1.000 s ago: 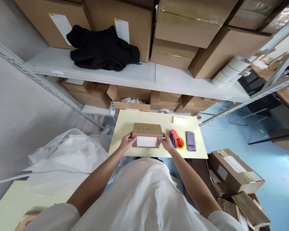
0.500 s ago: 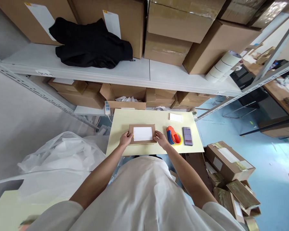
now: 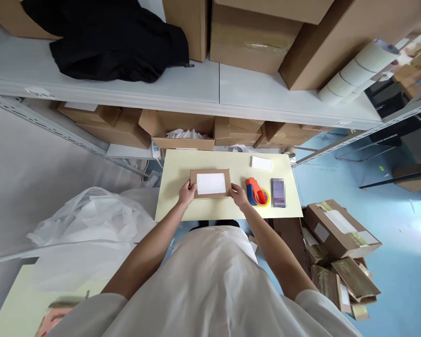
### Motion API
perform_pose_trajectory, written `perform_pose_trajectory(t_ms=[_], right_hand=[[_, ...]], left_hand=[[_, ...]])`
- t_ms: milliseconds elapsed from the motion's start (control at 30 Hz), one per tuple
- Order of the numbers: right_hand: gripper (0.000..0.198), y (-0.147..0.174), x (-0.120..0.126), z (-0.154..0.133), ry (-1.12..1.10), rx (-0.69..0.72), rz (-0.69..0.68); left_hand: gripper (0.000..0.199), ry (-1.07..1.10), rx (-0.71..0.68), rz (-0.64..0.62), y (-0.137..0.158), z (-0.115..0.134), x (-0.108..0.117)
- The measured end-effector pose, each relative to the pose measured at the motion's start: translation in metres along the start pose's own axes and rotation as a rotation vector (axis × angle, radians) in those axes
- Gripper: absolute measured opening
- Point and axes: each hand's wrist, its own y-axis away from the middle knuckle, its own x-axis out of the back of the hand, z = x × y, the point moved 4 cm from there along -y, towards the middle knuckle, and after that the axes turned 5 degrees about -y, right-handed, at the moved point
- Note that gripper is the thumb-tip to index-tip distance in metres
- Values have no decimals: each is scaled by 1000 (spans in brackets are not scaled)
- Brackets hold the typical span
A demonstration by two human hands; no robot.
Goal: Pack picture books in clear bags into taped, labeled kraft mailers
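Observation:
A small brown cardboard box (image 3: 210, 195) with a white label (image 3: 211, 183) on its top sits over the pale yellow table (image 3: 175, 161). My left hand (image 3: 187, 193) grips its left edge, and my right hand (image 3: 239, 195) grips the right edge, fingers bent around the sides. Whether the box touches the tabletop I cannot tell. To the right of my right hand lies an orange and blue tape dispenser (image 3: 255, 191) with a yellow-rimmed roll. Beyond it are a phone (image 3: 278, 193) and a stack of white labels (image 3: 261, 163).
Behind the table stands a grey shelf (image 3: 196, 96) with cartons, a black garment (image 3: 119, 44) and white rolls (image 3: 359, 70). White plastic wrap (image 3: 91, 224) fills the left side. Cardboard boxes (image 3: 340, 229) are piled on the floor at right. An open carton (image 3: 182, 144) sits on the lower shelf.
The view has tilted down and come closer to the shelf. Both hands still hold the box by its sides, slightly farther from the table's front edge.

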Motion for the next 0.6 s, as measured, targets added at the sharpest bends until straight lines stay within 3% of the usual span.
perform_pose_trajectory(t_ms=[67,133,233,300,400,500,600], right_hand=[[46,4,12,2,54,31,34],[47,14,32,3,208,116,102],[47,32,69,9,535,198,231],[49,36,89,17,699,156,264],[52,27,102,31,836,34,188],[40,9,101,40,883,-82,78],[27,-3,107,41,824,-101,30]], left_hand=[[46,-53,9,55,-2,1,2],[53,-164,-41,196,-1,8,9],[61,-389,-280,295,4,39,7],[66,-556,-438,200,6,66,-8],[79,-796,-545,10,5,100,-42],[85,-934,-549,-104,0,118,-72],[81,-987,-485,-113,-6,124,-88]])
